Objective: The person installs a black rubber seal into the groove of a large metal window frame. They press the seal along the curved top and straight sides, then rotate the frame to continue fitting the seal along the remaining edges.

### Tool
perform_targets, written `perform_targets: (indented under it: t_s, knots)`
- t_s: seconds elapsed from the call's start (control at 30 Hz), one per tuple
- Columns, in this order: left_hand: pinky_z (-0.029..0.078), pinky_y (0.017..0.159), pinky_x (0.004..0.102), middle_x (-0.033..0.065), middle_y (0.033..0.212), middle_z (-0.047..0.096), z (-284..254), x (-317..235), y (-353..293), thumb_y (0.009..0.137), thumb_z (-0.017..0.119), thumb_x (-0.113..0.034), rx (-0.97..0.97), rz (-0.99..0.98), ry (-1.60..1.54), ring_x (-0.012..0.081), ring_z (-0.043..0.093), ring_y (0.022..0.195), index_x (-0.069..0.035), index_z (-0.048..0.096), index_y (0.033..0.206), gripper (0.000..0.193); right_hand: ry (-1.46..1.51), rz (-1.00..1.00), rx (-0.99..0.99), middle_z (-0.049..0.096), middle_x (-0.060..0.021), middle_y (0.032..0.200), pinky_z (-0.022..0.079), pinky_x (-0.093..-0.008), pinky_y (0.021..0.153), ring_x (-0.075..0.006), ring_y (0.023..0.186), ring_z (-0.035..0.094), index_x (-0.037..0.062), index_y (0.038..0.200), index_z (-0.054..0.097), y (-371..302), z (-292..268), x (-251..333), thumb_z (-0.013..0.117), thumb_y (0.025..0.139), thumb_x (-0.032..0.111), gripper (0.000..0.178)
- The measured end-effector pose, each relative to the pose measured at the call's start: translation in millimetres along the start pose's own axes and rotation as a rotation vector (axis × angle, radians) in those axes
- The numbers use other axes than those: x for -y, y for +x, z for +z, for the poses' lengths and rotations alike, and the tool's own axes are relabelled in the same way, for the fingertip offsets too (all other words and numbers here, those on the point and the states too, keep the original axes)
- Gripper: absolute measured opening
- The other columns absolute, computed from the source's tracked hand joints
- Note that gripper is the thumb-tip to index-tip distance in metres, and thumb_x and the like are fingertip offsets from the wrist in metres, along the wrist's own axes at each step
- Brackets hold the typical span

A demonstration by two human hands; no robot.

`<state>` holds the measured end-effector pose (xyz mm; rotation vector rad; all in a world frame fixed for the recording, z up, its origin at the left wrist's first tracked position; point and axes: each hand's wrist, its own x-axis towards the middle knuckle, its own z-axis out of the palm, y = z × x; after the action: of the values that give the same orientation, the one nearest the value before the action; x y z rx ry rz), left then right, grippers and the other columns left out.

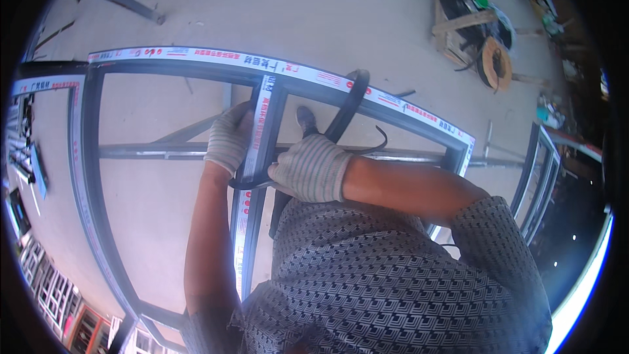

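Observation:
A dark metal window frame (85,144) with printed protective film lies before me, an upright bar (265,101) dividing it. Both my hands wear striped knit gloves. At the bar's left side, my left hand (229,139) is closed with bent fingers against it; what lies between those fingers is hidden. My right hand (311,169) is closed around a black rubber sealing strip (346,110), just right of the bar. One stretch of the strip drapes over the far rail; another part (252,184) crosses the bar below my hands. A thin curled tail (380,137) shows right of my right hand.
Metal support rails (151,152) run beneath the frame. Another filmed frame (49,83) adjoins on the left, and one more (540,170) stands at the right. Coils of black strip (458,0) sit on a wooden rack at the far right. Metal pieces (23,151) lie at the left edge.

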<state>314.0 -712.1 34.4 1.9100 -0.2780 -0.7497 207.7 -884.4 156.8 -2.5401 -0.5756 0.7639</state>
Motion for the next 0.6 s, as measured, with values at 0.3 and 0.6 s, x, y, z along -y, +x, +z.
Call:
perform_targets:
  t_s: [0.3, 0.6]
  knots:
    - [0.047, 0.103, 0.0372, 0.0169, 0.126, 0.068, 5, 6, -1, 0.105, 0.052, -0.013, 0.001, 0.052, 0.044, 0.0288, 0.065, 0.116, -0.003, 0.067, 0.131, 0.032, -0.085, 0.03, -0.155, 0.072, -0.0118, 0.073, 0.058, -0.0479, 0.063, -0.0322, 0.071, 0.074, 0.0087, 0.081, 0.072, -3, 35, 26, 0.066, 0.093, 0.03, 0.024]
    - [0.048, 0.102, 0.0352, 0.0158, 0.136, 0.058, -10, -6, -16, 0.104, 0.054, -0.016, 0.034, 0.112, 0.164, 0.0263, 0.062, 0.117, -0.003, 0.061, 0.138, 0.037, -0.096, 0.158, -0.274, 0.072, -0.0109, 0.074, 0.058, -0.0462, 0.066, -0.0326, 0.074, 0.073, 0.009, 0.084, 0.073, -14, 46, 42, 0.067, 0.091, 0.026, 0.019]
